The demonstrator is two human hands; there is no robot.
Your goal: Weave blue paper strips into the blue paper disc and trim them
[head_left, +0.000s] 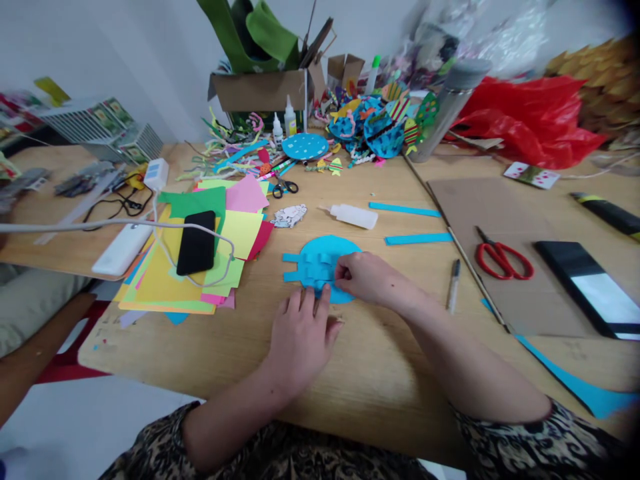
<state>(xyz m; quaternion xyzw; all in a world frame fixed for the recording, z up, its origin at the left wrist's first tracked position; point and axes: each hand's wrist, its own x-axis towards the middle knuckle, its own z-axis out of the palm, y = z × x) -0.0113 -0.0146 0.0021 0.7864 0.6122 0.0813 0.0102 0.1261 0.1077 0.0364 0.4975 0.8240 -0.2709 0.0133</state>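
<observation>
Right grip [357, 273] curls over the blue disc [323, 245], 12 o'clock on the bench [240, 347], its hold unclear; left grip [301, 328] rests unclenched at 7 o'clock. 2 strips [291, 257] look threaded; 2 loose strips [418, 239] lie at 2 o'clock.

Left hand [301, 330] and right hand [367, 275] block near and right edges of blue paper disc [325, 247]. Between our forearms [265, 393], we have open lane of counter [367, 380] back to near edge. Beyond disc, squeeze bottle [355, 216] lies across way. Leftward, paper stack [155, 287], smartphone [196, 241] and looping white cable [100, 225] obstruct us. Rightward, gap for us between right forearm and pen [453, 287]; long thin stick [475, 274] lies past it.
</observation>
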